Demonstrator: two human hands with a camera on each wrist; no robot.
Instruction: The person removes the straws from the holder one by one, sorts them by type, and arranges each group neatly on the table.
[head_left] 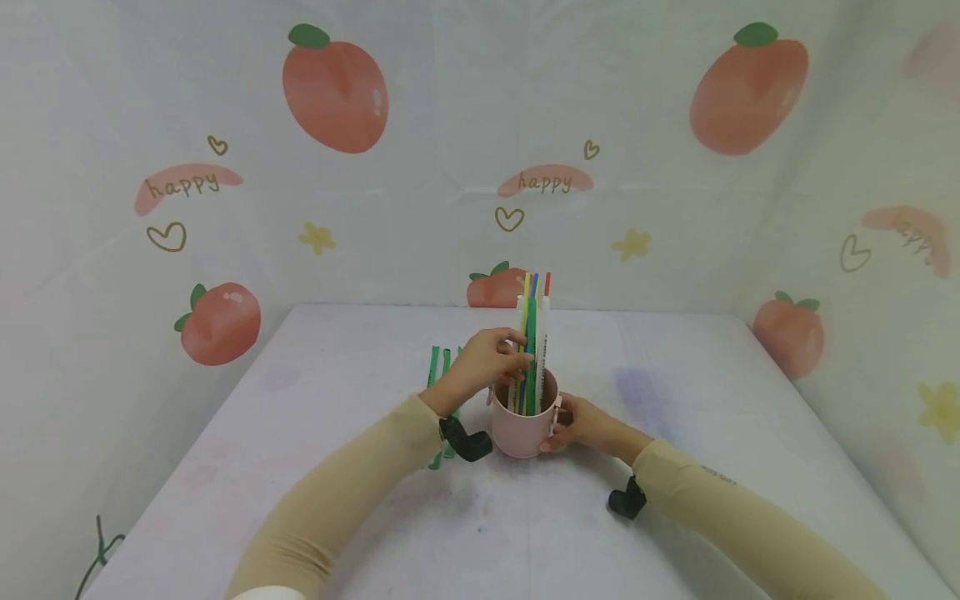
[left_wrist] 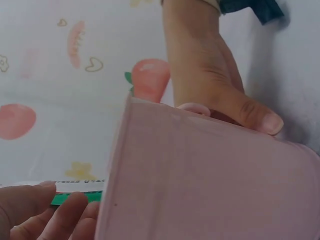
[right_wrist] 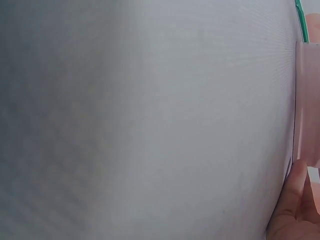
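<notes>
A pink cup [head_left: 517, 435] with side handles stands upright, holding several long thin sticks [head_left: 545, 321] in white, yellow, blue and red. My left hand [head_left: 483, 362] pinches a slim green stick [head_left: 531, 392] whose lower end is inside the cup. In the left wrist view, fingers of the left hand [left_wrist: 30, 215] touch the green stick [left_wrist: 77, 198] beside the cup's rim. My right hand [head_left: 596, 429] grips the cup at its right handle and side. The right wrist view shows its thumb against the cup [right_wrist: 310, 110]; part of that hand lies out of frame.
Several more green sticks [head_left: 432, 371] lie on the white table [head_left: 570, 533], left of the cup and partly behind my left wrist. A white curtain [head_left: 442, 100] with printed peaches hangs behind the table. A dark cord [head_left: 99, 550] shows at lower left.
</notes>
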